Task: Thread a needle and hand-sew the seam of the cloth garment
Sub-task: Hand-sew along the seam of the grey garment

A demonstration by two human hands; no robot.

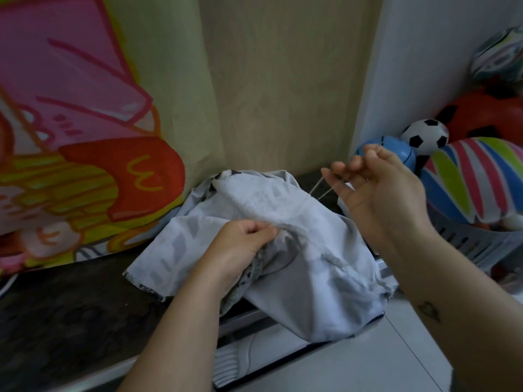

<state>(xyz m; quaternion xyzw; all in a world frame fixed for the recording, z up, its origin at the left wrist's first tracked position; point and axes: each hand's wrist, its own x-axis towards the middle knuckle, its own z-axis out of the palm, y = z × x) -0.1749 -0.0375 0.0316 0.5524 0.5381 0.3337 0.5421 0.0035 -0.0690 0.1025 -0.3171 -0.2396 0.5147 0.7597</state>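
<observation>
1. We look down on a dark counter with a pale wood panel behind it. The grey-white garment lies crumpled at the counter's edge, with its lower part hanging over the edge.
2. A bright cartoon cloth hangs to the left of the garment. To its right, a grey basket holds several balls.
3. Our left hand rests on the middle of the garment. Its fingers are curled and pinch a fold of the cloth against the thumb.
4. Our right hand is raised above and to the right of the garment, palm towards us. Its fingers are loosely bent and the fingertips are closed on the thread. We cannot make out a needle there.
5. The thread shows as two pale strands drawn straight. Its long axis slants from the garment's upper right edge up and to the right, to the right hand's fingertips.
</observation>
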